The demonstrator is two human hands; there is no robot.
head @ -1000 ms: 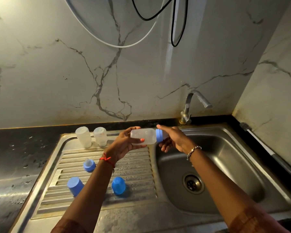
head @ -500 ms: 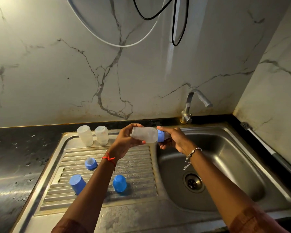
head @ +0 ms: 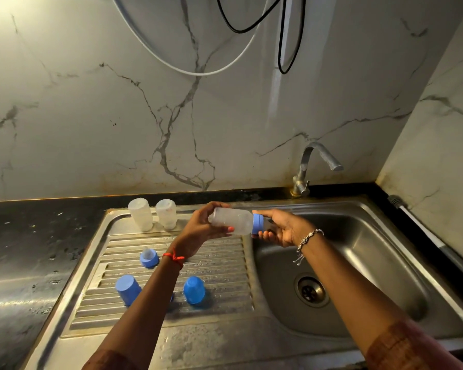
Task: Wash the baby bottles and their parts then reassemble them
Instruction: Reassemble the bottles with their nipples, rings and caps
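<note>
There is only one view, from a camera on the person's head. It looks forward and down, from near, at the sink [head: 372, 252] on the right and its draining board [head: 225, 265] on the left; the marble wall [head: 91, 116] stands far behind.

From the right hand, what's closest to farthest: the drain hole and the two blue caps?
From the right hand:
1. Drain hole, in the sink below it.
2. Right blue cap, on the drainboard.
3. Left blue cap, farthest left.
</note>
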